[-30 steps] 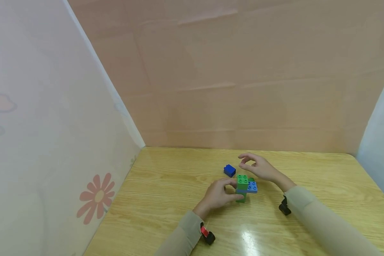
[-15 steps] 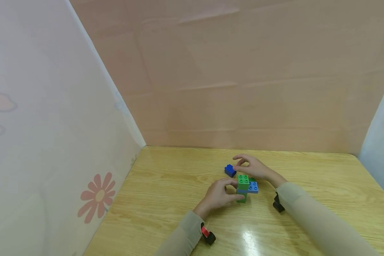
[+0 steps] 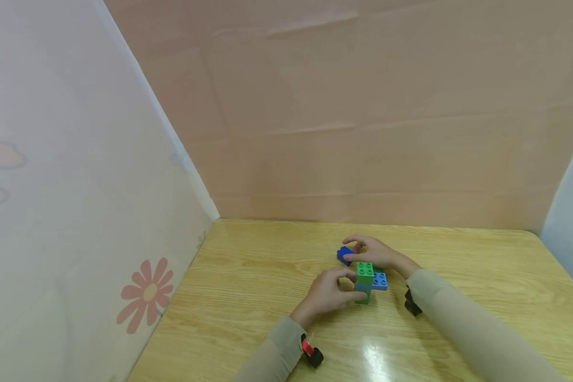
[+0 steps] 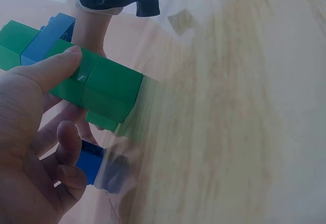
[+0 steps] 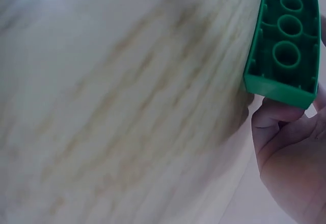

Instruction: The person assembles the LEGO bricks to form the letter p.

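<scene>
My left hand (image 3: 326, 291) grips a stack of green bricks (image 3: 365, 269) with a light blue brick (image 3: 380, 280) jutting right from between them. In the left wrist view its thumb presses the side of the green stack (image 4: 109, 89). Just beyond lies a dark blue brick (image 3: 344, 255), which my right hand (image 3: 377, 251) pinches, thumb across its near face and curled fingers behind, partly hidden. The right wrist view shows the hollow underside of a green brick (image 5: 285, 56) in front of part of a hand (image 5: 295, 168).
A wood-grain table (image 3: 248, 286) carries the bricks. A brown papered wall (image 3: 363, 132) rises behind its far edge, and a pale wall with a pink flower (image 3: 148, 293) stands on the left. Each sleeve has a small black device at its cuff, such as the left one (image 3: 314, 356).
My right hand has moved left and slightly down, from beside the dark blue brick onto it. The left hand keeps its grip on the stack.
</scene>
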Available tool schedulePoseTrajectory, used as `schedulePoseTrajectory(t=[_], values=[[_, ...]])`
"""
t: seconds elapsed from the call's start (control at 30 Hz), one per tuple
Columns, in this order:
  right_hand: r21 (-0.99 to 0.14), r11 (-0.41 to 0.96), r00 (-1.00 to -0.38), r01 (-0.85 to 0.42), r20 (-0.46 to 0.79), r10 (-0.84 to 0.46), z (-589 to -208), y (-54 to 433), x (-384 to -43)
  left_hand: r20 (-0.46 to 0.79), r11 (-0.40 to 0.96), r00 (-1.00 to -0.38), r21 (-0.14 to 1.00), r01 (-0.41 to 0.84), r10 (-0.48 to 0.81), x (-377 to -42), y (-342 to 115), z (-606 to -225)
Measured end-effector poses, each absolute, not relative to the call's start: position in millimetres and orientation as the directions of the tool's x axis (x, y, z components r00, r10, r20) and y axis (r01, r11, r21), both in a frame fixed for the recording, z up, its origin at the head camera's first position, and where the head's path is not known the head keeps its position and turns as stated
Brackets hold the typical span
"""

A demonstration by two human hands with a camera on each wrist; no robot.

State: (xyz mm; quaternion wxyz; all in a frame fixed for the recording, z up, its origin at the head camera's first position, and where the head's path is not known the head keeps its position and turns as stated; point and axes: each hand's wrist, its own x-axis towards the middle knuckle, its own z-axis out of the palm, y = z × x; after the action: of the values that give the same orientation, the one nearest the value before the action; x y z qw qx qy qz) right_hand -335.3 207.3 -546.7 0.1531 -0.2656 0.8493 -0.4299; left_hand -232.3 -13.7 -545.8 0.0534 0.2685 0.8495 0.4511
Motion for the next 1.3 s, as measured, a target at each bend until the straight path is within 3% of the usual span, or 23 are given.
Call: schedulePoseTrajectory(t=[0.5, 1.3], values=[[-0.786, 0.506, -0.783, -0.355, -0.046, -0.621, -539.1, 201.0, -335.7, 0.159, 0.461, -0.852, 0.784, 0.416, 0.499, -232.3, -14.1, -546.8], [-0.777, 0.528, -0.787, -0.343, -0.069, -0.613, -542.0, 197.5, -340.1, 0.149, 0.453, -0.852, 0.794, 0.405, 0.501, -233.0, -14.1, -546.8]])
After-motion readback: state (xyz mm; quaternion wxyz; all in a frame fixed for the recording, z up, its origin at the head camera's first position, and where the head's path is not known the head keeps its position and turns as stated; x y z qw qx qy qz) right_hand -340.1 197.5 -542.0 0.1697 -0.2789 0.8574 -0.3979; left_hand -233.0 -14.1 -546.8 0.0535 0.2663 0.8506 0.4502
